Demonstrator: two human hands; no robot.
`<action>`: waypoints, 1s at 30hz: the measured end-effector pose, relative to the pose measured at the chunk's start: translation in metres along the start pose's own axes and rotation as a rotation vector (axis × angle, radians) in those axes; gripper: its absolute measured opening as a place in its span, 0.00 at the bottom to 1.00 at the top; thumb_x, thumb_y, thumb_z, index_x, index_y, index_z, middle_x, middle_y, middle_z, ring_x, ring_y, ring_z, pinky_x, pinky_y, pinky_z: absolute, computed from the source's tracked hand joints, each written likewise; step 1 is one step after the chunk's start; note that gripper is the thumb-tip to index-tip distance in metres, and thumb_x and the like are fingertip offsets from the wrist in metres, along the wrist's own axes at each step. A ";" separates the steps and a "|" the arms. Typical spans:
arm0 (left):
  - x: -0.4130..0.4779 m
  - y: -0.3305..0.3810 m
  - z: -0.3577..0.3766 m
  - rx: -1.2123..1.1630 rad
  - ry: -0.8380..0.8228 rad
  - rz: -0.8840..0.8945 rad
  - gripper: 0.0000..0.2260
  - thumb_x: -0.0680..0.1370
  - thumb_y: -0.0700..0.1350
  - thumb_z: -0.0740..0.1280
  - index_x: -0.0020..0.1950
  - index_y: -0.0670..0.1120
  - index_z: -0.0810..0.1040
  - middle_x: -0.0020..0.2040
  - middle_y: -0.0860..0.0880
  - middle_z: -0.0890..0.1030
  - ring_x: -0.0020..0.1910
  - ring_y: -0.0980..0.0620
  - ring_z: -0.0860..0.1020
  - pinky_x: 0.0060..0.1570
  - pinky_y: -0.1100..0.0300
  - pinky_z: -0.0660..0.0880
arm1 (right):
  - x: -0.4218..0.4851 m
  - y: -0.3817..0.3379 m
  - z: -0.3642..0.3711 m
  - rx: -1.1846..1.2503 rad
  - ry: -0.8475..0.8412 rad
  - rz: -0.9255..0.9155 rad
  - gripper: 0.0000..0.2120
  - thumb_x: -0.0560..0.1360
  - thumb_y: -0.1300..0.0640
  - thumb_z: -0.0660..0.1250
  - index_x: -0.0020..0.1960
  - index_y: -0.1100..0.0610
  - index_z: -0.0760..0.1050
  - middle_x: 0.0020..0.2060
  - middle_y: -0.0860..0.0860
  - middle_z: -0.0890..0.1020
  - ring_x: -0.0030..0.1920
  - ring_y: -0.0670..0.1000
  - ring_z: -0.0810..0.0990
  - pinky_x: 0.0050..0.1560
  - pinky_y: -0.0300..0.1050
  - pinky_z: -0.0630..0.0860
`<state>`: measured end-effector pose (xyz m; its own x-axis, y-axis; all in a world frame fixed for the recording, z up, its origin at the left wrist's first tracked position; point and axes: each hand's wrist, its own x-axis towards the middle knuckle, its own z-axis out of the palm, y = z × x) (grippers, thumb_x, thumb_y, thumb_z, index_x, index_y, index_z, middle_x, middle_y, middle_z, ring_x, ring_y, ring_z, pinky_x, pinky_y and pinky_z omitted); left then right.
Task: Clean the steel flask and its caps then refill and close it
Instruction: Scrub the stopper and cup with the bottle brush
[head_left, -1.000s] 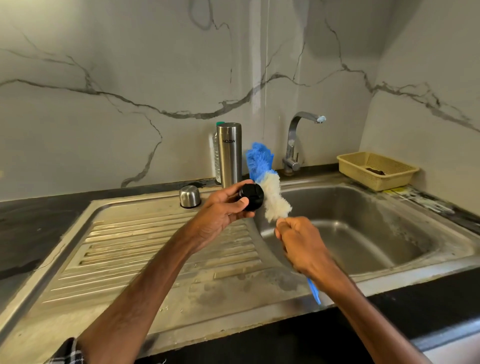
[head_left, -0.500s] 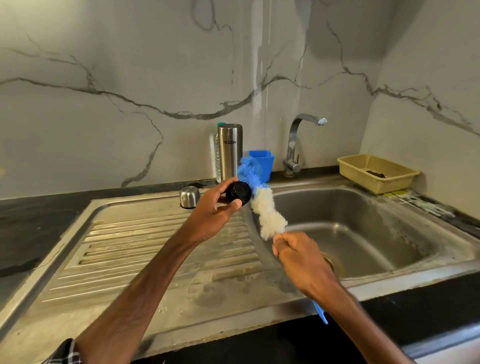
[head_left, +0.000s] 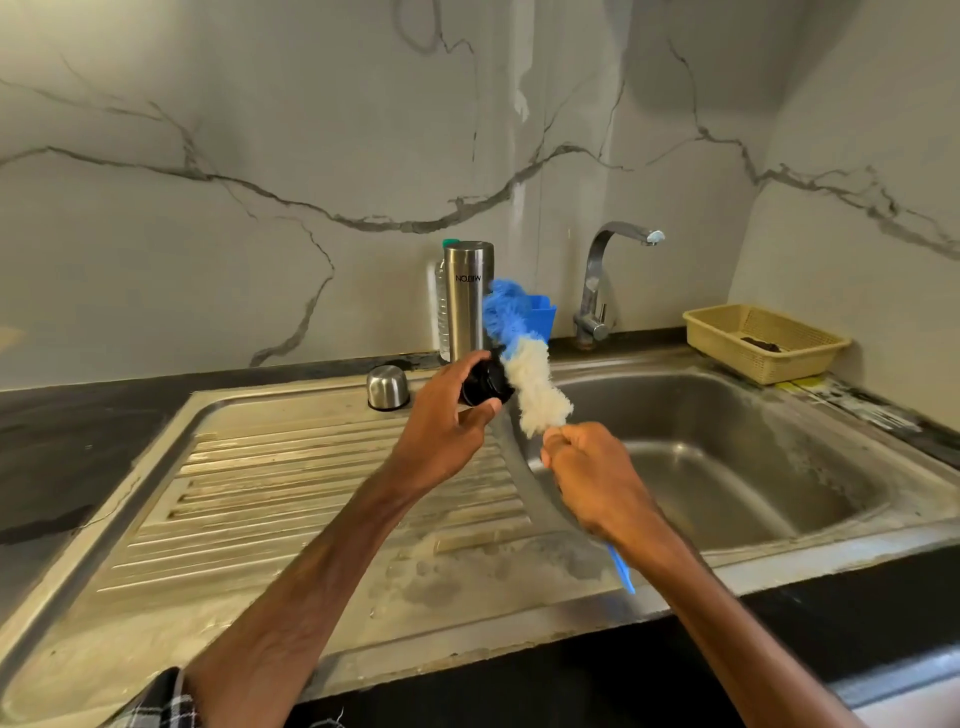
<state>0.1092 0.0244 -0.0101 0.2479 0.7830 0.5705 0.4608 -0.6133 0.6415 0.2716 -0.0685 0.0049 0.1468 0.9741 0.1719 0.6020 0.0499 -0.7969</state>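
Steel flask (head_left: 467, 306), dark capital brand lettering "MILTON" across its upper body, characters appearing mirror-reversed, printed strip (head_left: 852, 402) lying on the counter just beside the yellow basket (head_left: 763, 358), its markings too blurred to read

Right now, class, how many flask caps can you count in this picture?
2. A steel cap stands on the drainboard left of the flask; a black cap is held in the left hand, against the brush. Others may be hidden.

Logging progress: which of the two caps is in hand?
The black cap, gripped by the left hand against the brush; the steel cap stands alone on the drainboard.
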 end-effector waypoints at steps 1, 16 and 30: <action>0.002 -0.002 -0.002 -0.001 0.030 0.003 0.22 0.80 0.45 0.71 0.73 0.47 0.73 0.63 0.51 0.80 0.60 0.56 0.79 0.61 0.58 0.77 | -0.004 0.000 0.002 -0.049 -0.015 -0.023 0.19 0.80 0.60 0.57 0.31 0.56 0.70 0.24 0.47 0.71 0.24 0.44 0.66 0.23 0.36 0.61; 0.006 -0.013 -0.006 0.231 0.025 -0.021 0.24 0.76 0.61 0.70 0.69 0.53 0.76 0.58 0.50 0.77 0.58 0.52 0.72 0.54 0.58 0.73 | -0.001 -0.007 -0.010 -0.090 -0.022 -0.094 0.23 0.82 0.60 0.57 0.28 0.53 0.67 0.24 0.46 0.71 0.19 0.42 0.66 0.21 0.33 0.61; 0.002 -0.015 -0.013 0.342 0.093 -0.008 0.17 0.76 0.56 0.74 0.61 0.51 0.80 0.47 0.56 0.77 0.51 0.52 0.72 0.43 0.66 0.60 | -0.022 -0.010 0.001 -0.187 -0.100 -0.142 0.22 0.83 0.60 0.55 0.30 0.52 0.68 0.25 0.45 0.72 0.20 0.43 0.68 0.22 0.35 0.64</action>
<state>0.0919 0.0341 -0.0119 0.1719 0.7654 0.6202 0.7248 -0.5246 0.4466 0.2616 -0.0907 0.0091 -0.0224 0.9775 0.2096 0.7471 0.1556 -0.6462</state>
